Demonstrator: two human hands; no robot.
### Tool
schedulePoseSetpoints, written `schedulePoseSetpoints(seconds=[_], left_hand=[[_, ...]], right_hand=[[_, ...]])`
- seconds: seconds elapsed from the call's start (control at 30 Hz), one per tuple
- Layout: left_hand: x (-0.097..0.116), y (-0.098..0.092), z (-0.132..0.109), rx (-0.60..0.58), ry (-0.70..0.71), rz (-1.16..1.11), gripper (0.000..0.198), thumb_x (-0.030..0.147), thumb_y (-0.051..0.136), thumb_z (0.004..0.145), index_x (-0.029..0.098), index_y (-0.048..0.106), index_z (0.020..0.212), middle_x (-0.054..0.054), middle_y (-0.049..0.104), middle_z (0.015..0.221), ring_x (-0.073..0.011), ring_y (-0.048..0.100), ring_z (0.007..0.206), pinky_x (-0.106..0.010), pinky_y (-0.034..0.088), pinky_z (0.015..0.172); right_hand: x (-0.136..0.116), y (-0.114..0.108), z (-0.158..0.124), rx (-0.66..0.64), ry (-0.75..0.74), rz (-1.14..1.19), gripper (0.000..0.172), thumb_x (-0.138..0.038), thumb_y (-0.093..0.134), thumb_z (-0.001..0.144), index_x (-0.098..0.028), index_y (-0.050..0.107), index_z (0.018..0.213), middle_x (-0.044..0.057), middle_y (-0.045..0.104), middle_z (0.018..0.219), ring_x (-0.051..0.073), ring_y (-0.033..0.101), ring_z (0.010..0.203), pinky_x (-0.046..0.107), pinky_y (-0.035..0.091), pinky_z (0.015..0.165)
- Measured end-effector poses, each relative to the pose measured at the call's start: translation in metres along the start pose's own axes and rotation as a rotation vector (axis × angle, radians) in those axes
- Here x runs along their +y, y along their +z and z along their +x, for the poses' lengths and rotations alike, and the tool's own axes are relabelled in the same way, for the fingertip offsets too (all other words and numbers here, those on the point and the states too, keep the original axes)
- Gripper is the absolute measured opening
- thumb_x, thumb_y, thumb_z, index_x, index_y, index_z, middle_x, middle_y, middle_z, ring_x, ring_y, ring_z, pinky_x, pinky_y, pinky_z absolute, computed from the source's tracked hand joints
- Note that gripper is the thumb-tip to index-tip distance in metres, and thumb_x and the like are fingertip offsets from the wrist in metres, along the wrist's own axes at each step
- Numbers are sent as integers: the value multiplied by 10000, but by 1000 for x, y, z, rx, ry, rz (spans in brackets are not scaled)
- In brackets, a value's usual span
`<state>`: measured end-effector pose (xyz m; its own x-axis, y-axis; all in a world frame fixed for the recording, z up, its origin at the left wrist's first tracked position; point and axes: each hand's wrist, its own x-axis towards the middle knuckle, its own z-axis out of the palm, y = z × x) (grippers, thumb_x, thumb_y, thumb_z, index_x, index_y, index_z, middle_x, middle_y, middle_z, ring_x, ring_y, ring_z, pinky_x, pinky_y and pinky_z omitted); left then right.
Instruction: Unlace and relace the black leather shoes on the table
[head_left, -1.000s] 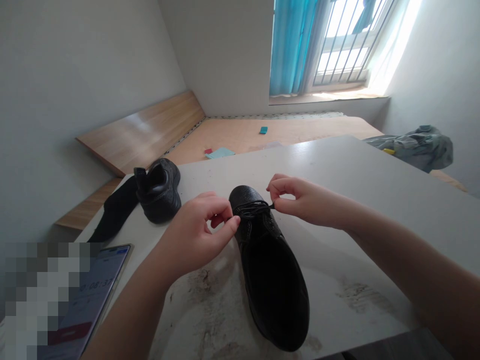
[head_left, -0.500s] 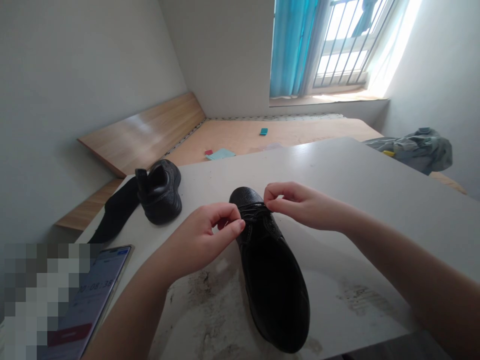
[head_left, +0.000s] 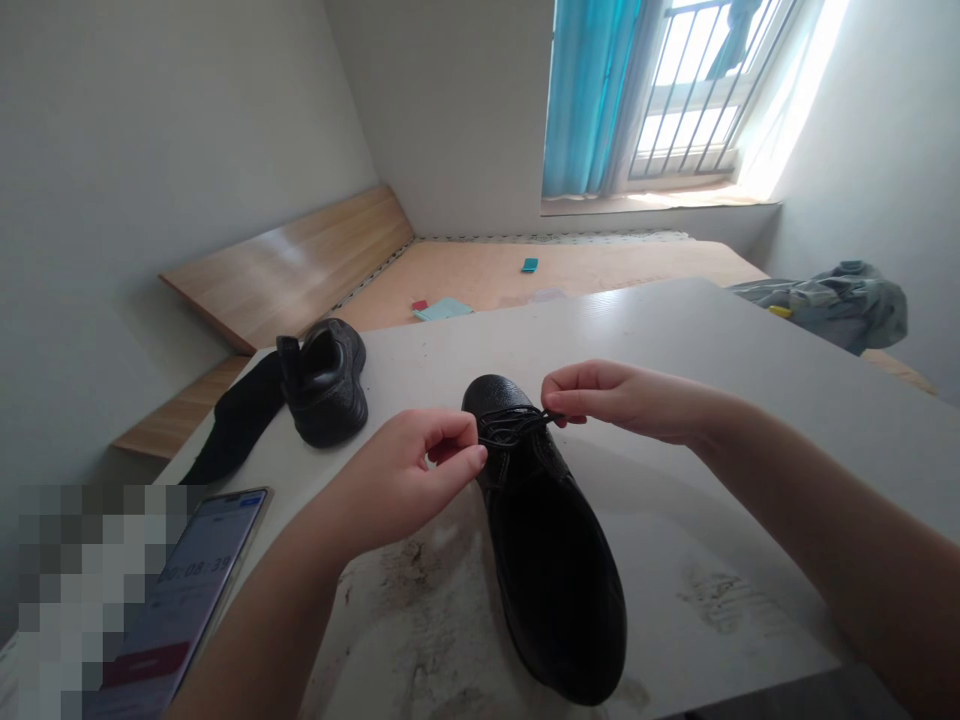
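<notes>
A black leather shoe (head_left: 551,550) lies on the white table (head_left: 712,340), toe pointing away from me. Its black lace (head_left: 514,427) runs across the front of the opening. My left hand (head_left: 405,480) is closed in a pinch at the left side of the lace, thumb against forefinger. My right hand (head_left: 607,398) pinches the right end of the lace and holds it just to the right of the shoe's toe.
A second black shoe (head_left: 324,382) stands at the table's far left beside a black insole (head_left: 236,425). A phone (head_left: 180,600) showing a timer lies near the front left. A grey-green bundle of cloth (head_left: 840,300) rests past the table's right edge. Wooden bed boards lie behind.
My right hand has drawn the lace end a little to the right, away from the shoe's toe. My left hand stays pinched at the left side of the lace.
</notes>
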<state>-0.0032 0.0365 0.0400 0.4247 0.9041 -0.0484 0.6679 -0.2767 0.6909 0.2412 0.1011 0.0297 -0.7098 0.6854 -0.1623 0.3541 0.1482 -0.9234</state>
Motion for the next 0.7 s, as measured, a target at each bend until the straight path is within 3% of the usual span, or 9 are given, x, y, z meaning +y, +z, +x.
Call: schedulePoseSetpoints(seconds=[0.1,0.23,0.33,0.43,0.47,0.57,0.63,0.7], left_hand=[[-2,-1,0,-18,-9,-4,289,324,495,845,180,444,600,54,366,586,-104,361,589,-246,269,526],[-4,-1,1,-37,-49,-40,293,373,508,857,182,500,635,54,406,594,-110,383,594,-255,280,539],[-5,2,2,4,-38,-90,292,389,505,870,186,500,660,57,427,606,-112,398,598,-258,298,556],[-4,5,2,37,-21,-116,296,389,493,880,189,486,662,59,441,611,-113,413,604,-260,309,568],[-3,6,3,43,-20,-112,297,387,493,880,189,484,659,59,444,608,-113,418,604,-261,310,570],[-2,8,3,78,-28,-76,300,376,501,871,189,469,638,61,443,587,-114,424,593,-263,300,560],[-1,8,4,109,-49,-59,320,381,501,867,189,445,616,60,437,572,-116,419,580,-267,290,546],[-1,9,4,135,-71,-50,358,408,491,873,191,416,599,58,430,559,-119,411,565,-273,281,535]], right_hand=[[4,0,1,-9,-12,-11,333,-461,537,897,-165,540,745,-19,479,740,112,402,702,273,310,662],[10,5,8,112,12,-112,341,-479,533,885,-171,533,738,-26,462,705,108,396,656,263,316,617],[2,14,7,351,-1,-408,318,-478,517,889,-183,547,773,-16,500,712,116,429,630,262,330,585],[-20,35,-12,679,-141,-721,248,-423,489,923,-196,542,838,-3,570,787,102,466,587,257,343,556],[-28,46,-23,716,-208,-753,239,-408,476,937,-199,532,834,-18,558,729,89,439,530,247,341,527],[-36,85,-57,592,-390,-836,232,-382,444,965,-208,500,823,-38,543,624,87,480,466,227,350,453],[-25,111,-75,557,-484,-1007,305,-482,436,959,-202,505,861,-3,606,675,125,566,505,254,387,448],[-8,130,-86,561,-465,-1141,339,-496,386,976,-187,519,935,39,677,811,121,590,492,258,395,422]])
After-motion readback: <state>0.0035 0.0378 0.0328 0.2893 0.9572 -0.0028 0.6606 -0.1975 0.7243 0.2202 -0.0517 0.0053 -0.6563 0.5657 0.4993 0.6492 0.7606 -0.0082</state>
